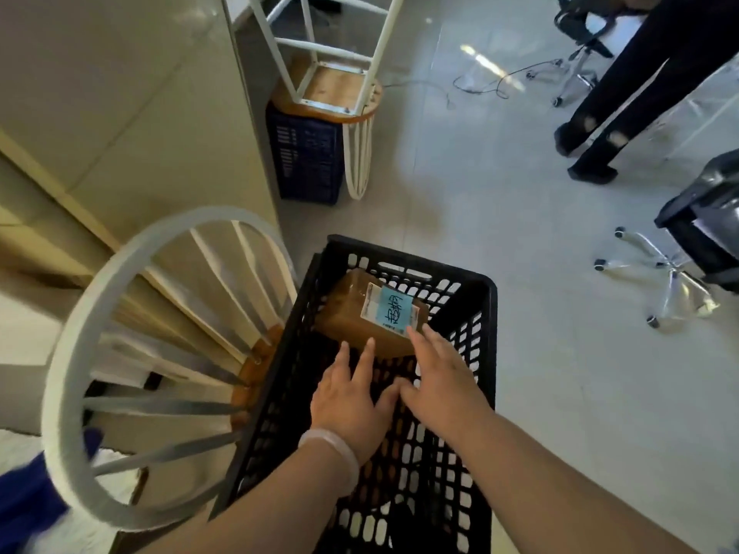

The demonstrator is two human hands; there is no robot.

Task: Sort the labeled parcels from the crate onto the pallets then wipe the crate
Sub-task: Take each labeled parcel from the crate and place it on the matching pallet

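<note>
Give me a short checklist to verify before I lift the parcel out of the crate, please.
1. Parcel within reach: ok. The brown parcel lies at the far end of the black crate.
2. Label visible: ok. The blue label faces up.
3. Hands free: ok. The left hand and the right hand are open and hold nothing.
4. Firm grip on the parcel: not ok. Neither hand grips it yet.
5. Target pallet located: cannot tell. No pallet is in view.
6. Other parcels left in the crate: cannot tell. The arms hide part of the bottom.
</note>
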